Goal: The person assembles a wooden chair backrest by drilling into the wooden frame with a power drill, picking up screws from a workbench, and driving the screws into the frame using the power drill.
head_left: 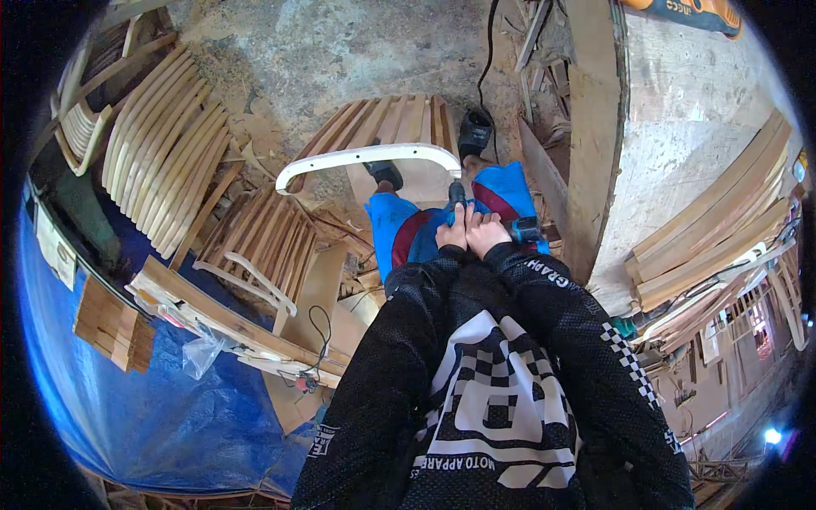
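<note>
Between my knees, both hands are closed round a teal and black cordless drill (457,194). My left hand (451,234) wraps the drill's body, and my right hand (486,233) grips beside it, touching it. The drill's battery (524,228) sticks out to the right. Its nose points away from me, at the right end of a white curved wooden rail (374,155); whether the bit touches the wood I cannot tell. That rail has small dark holes and is set across a row of wooden slats (395,119) standing on the floor in front of me.
Another slatted piece (263,234) sits at the left, near a stack of curved wooden strips (166,149). A wooden bench (680,161) runs along the right, holding curved boards (718,217) and an orange power tool (693,13). A black cable (487,64) crosses the floor. Blue tarpaulin (127,425) lies at lower left.
</note>
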`<state>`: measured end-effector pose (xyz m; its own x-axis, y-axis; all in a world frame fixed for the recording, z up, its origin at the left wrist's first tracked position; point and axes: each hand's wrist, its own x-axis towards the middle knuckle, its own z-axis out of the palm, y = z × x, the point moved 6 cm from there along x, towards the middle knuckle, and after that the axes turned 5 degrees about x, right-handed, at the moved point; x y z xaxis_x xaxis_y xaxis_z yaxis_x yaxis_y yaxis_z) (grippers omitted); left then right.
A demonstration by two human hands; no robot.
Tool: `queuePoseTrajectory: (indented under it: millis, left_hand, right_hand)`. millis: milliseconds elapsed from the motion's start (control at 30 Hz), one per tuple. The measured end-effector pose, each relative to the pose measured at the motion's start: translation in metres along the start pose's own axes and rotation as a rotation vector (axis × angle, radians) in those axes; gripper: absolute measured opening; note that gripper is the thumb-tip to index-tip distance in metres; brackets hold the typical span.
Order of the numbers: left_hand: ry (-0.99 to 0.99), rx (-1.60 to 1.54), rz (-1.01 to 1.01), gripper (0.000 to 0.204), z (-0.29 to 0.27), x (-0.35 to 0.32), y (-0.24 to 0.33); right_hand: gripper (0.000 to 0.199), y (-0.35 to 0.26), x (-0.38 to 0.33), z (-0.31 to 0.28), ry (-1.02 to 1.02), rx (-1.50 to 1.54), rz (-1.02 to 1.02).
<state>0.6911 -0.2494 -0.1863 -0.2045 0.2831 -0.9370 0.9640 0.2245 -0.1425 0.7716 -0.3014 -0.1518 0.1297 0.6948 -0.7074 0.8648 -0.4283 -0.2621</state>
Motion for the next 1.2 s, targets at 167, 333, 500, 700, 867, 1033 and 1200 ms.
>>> queuePoseTrajectory:
  millis: [167, 333, 500, 700, 867, 1033, 1200]
  left_hand:
    - [0.048, 0.132, 0.16, 0.084, 0.004, 0.015, 0.005]
    - [0.105, 0.078, 0.089, 0.072, 0.002, 0.014, 0.002]
    - [0.107, -0.069, 0.11, 0.084, -0.004, 0.019, -0.009]
    - [0.098, 0.031, 0.156, 0.086, -0.007, 0.011, 0.006]
    - [0.095, 0.163, 0.314, 0.089, 0.003, 0.036, -0.012]
    - [0.087, -0.065, 0.184, 0.083, 0.003, 0.031, -0.019]
    - [0.097, -0.025, 0.28, 0.074, -0.005, 0.021, -0.014]
  right_hand:
    - [0.043, 0.008, 0.009, -0.009, 0.061, 0.01, 0.012]
    - [0.041, 0.008, 0.007, -0.005, 0.015, 0.079, -0.04]
    - [0.043, 0.001, 0.006, -0.02, 0.151, 0.036, 0.003]
    - [0.044, 0.005, 0.005, -0.02, 0.11, 0.007, 0.033]
    - [0.042, -0.001, 0.007, -0.006, 0.148, 0.014, 0.064]
    - [0.035, -0.009, 0.001, -0.003, 0.278, -0.026, 0.074]
    - [0.031, -0.018, 0.005, 0.011, 0.287, 0.008, 0.112]
